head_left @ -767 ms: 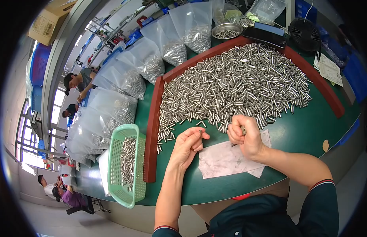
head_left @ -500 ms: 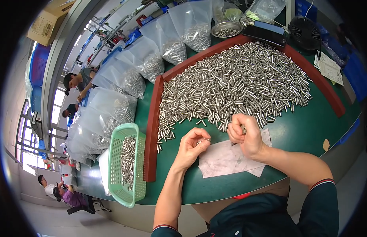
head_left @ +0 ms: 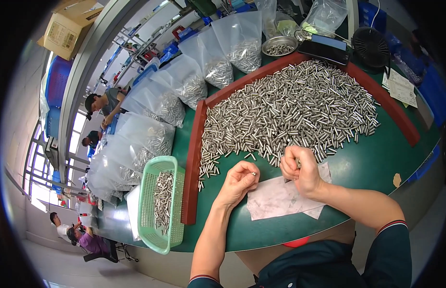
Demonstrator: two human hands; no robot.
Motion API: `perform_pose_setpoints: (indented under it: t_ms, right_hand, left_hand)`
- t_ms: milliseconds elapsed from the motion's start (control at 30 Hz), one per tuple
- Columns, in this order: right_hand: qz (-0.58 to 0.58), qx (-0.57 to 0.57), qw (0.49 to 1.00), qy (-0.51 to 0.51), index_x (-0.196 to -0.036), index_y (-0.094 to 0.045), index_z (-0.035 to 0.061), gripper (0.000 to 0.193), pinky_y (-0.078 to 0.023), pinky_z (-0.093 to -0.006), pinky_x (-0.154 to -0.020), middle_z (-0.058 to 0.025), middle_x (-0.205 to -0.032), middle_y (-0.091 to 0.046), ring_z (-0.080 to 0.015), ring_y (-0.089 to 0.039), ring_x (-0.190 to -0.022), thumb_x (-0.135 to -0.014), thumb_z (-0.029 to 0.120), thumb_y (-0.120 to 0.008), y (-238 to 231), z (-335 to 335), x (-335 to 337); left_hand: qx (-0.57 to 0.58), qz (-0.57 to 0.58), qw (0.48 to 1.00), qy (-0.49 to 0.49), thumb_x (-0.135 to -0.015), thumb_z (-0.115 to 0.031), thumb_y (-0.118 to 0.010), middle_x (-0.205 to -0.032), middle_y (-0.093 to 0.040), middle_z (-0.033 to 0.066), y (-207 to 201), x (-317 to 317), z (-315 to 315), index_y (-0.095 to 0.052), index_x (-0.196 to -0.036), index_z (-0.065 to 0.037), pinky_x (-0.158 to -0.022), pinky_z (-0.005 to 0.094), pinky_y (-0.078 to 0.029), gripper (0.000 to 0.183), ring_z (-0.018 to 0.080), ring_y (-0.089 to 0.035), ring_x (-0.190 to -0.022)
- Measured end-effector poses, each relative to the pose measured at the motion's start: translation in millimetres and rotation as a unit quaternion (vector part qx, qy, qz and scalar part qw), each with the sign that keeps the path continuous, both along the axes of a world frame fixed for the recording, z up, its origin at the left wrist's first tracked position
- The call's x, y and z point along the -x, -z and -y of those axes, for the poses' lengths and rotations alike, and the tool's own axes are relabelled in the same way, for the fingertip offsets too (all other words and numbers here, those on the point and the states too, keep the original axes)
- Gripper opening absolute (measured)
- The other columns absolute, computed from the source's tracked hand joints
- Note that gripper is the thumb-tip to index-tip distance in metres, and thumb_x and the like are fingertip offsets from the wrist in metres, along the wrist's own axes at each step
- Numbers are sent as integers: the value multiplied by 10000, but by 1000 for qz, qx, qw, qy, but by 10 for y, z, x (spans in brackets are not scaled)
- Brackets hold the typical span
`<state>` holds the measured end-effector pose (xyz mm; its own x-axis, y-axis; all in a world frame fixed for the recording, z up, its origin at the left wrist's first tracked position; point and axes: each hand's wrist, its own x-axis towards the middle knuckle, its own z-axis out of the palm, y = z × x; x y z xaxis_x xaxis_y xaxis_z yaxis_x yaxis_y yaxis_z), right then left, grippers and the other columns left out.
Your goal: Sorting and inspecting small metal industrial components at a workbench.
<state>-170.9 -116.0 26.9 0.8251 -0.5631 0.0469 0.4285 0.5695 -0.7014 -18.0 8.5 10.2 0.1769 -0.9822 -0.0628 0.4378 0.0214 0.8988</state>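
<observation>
A broad heap of short silvery metal pins covers much of the green tabletop. My left hand is closed at the heap's near side, its thumb and fingers pinching a metal pin whose end shows at the fingertips. To its right, my right hand is curled into a fist above a stained pale cloth. Something small shows between its fingers, too hidden to name. The two hands are apart.
Dark red rails border the heap. On the left stands a green basket part-filled with pins. Clear plastic bags of pins line the far left. A metal bowl, a phone and a black fan sit at the back.
The whole view has shifted slightly, moving the basket and bags rightward. My left fingers have drawn together, and the pin's end now shows at the thumb tip. My right fist is nearly unchanged.
</observation>
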Motion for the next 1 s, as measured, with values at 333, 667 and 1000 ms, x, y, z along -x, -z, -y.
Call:
perform_pose_setpoints:
  t_ms: [333,667,1000]
  right_hand:
    - [32,5,999,27,-537,-306,104,363,-162,-238,-394,26,-412,-247,-78,-177,-380,-850,289,-307,11,-13,-8]
    - [17,-69,997,-19,-535,-303,110,356,-163,-227,-399,34,-420,-253,-66,-184,-385,-850,275,-313,69,-21,-30]
    - [6,-52,998,-19,-543,-301,106,357,-171,-226,-407,35,-429,-249,-68,-187,-397,-851,286,-313,84,-57,-31]
  left_hand:
    - [-84,567,819,-38,-720,-39,-626,-524,-419,-3,-208,485,38,-577,-779,-4,-424,227,-312,85,70,-367,-463]
    - [-96,575,810,-65,-685,-19,-628,-507,-469,76,-171,523,70,-554,-662,-2,-419,300,-357,79,183,-421,-408]
    - [-108,565,815,-74,-677,-23,-644,-496,-461,65,-158,524,62,-557,-661,-5,-413,284,-350,91,159,-408,-403]
